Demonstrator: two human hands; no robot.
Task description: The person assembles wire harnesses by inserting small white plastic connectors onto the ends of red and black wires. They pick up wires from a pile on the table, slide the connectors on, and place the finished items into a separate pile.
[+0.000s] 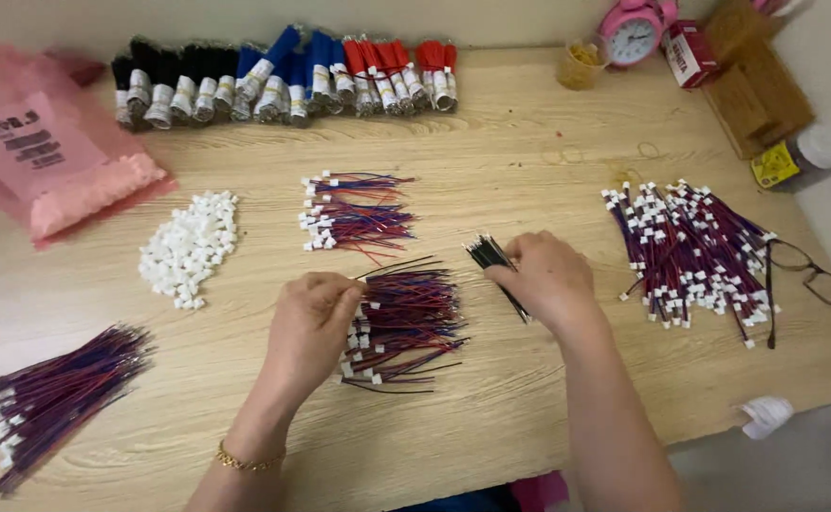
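Note:
My right hand (546,277) grips a small bundle of black wires (488,254), their tips sticking out past my fingers toward the upper left. My left hand (309,327) pinches a thin wire at the left edge of a middle pile of red, blue and black wires with white connectors (406,322). Just behind that pile lies a smaller pile of wires with connectors (354,213). Loose white plastic connectors (188,248) form a heap to the left.
Bundled wire rolls in black, blue and red (283,81) line the back edge. A pink bag (41,152) lies far left, a wire bundle (55,398) near left, a large finished pile (686,256) right, with glasses (814,280), a pink clock (632,33) and a jar (800,159).

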